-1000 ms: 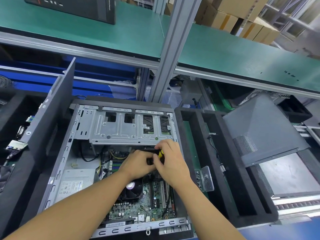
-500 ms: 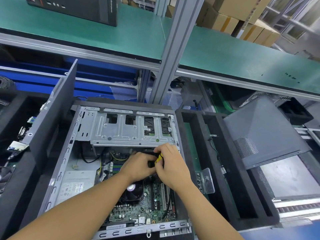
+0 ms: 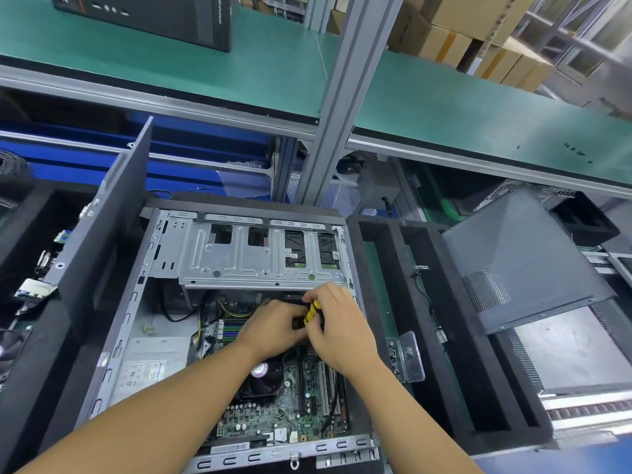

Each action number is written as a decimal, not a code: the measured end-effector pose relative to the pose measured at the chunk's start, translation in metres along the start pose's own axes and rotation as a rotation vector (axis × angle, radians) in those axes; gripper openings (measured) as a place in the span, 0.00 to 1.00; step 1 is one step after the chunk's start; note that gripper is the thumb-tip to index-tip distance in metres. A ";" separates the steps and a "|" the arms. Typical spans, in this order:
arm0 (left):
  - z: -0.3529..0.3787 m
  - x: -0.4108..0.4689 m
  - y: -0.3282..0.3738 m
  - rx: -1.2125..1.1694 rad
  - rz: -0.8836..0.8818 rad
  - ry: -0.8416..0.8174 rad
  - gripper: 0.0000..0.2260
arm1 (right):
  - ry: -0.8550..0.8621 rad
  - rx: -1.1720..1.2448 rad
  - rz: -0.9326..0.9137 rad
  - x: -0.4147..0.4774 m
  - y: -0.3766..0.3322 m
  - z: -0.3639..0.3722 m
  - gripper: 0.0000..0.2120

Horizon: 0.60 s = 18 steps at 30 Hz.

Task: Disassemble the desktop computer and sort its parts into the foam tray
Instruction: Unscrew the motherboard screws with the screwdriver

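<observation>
- Right grip (image 3: 337,331), centre of frame: curled round the yellow-and-black handle of a screwdriver (image 3: 312,313); the tip is hidden under the fingers.
- Left grip (image 3: 273,331), touching the right one from the left: fingers curled at the tool's lower end; I cannot tell whether they pinch anything.
- Desktop computer (image 3: 119,340), lower middle of frame: lying open, with the drive cage (image 3: 253,261) at its upper end, the motherboard (image 3: 290,415) and fan (image 3: 265,376) below, and the power supply (image 3: 154,364) at lower left. Both grips are inside it, just under the cage's lower edge.
- Foam tray (image 3: 357,248), black, just right of the case: a thin cable (image 3: 425,295) and a clear plastic piece (image 3: 412,357) lie in its slots.
- Step in hand, as I judge it: freeing a fastener below the drive cage, early in the strip-down, since the board, fan and supply sit in place.
- Next move calls for keeping the tip seated and square while the left steadies, then carrying the freed part right into a tray slot.
</observation>
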<state>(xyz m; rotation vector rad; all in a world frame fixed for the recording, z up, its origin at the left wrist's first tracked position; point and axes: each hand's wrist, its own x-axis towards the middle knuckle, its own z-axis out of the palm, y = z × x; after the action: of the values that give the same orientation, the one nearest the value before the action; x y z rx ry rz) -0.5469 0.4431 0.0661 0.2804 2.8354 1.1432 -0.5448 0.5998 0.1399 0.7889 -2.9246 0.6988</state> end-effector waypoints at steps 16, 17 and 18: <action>0.007 0.006 -0.006 0.217 -0.131 -0.180 0.14 | -0.037 0.032 0.070 -0.002 0.002 0.002 0.09; 0.006 0.007 -0.004 0.258 -0.152 -0.212 0.14 | -0.031 0.038 0.070 -0.002 0.002 0.002 0.09; 0.005 0.007 -0.002 0.300 -0.171 -0.246 0.14 | -0.027 0.041 0.069 -0.002 0.002 0.001 0.09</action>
<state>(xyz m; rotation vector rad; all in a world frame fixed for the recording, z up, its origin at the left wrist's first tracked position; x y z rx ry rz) -0.5537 0.4470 0.0612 0.1760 2.7375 0.6052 -0.5435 0.6015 0.1375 0.7085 -2.9838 0.7613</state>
